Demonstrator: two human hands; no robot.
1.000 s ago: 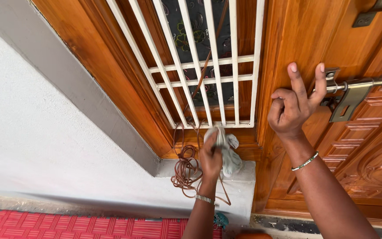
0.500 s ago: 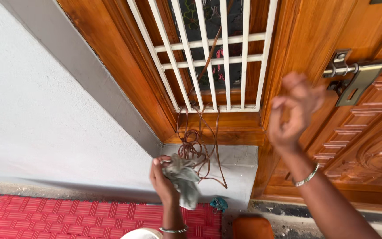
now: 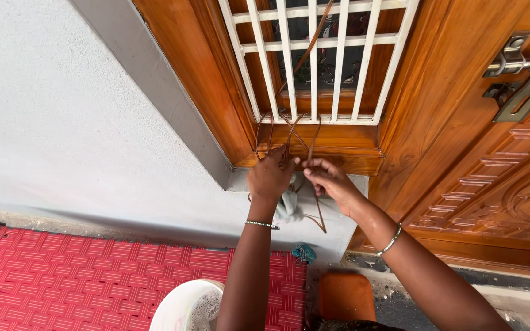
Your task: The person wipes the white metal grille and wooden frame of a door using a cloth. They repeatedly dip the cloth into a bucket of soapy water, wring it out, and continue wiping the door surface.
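Cable [image 3: 289, 132] gathering is the step in hand: we pinch the brown loops on the sill at twelve o'clock with right hand [image 3: 332, 182], left hand [image 3: 270, 178] closed on them and a grey cloth [image 3: 289, 207], so next calls for lifting the coil clear.

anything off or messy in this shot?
One oddity: a loose brown cord trails down through the white window grille and bunches untidily on the grey ledge. Both the left hand and right hand are gathering it; a cloth hangs below the left hand.
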